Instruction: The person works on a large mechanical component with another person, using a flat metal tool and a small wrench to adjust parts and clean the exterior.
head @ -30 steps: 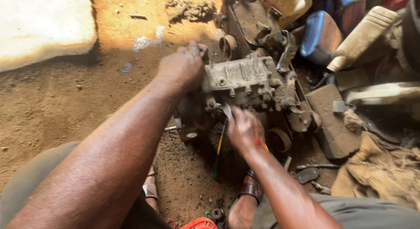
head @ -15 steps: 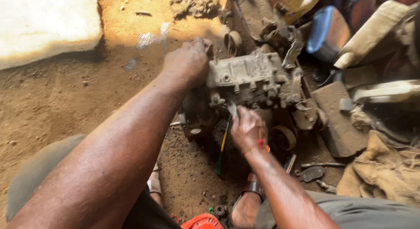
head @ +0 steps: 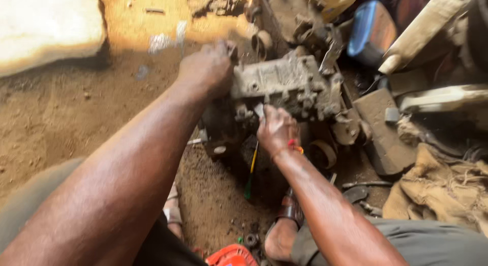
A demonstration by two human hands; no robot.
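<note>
A grimy grey metal engine block rests on the dirt ground in the middle of the head view. My left hand grips its left end from above. My right hand is closed at the block's front underside, on a small metal tool whose tip pokes up between my fingers; a red thread band circles that wrist. A yellow and green screwdriver lies on the ground just below that hand.
A white slab lies at the upper left on brown earth. Oily parts, a blue container, a flat metal piece and tan rags crowd the right side. An orange object and my sandalled foot sit near the bottom.
Both hands keep their hold on the block. The view has shifted slightly, and the block and hands look blurred with small movement.
</note>
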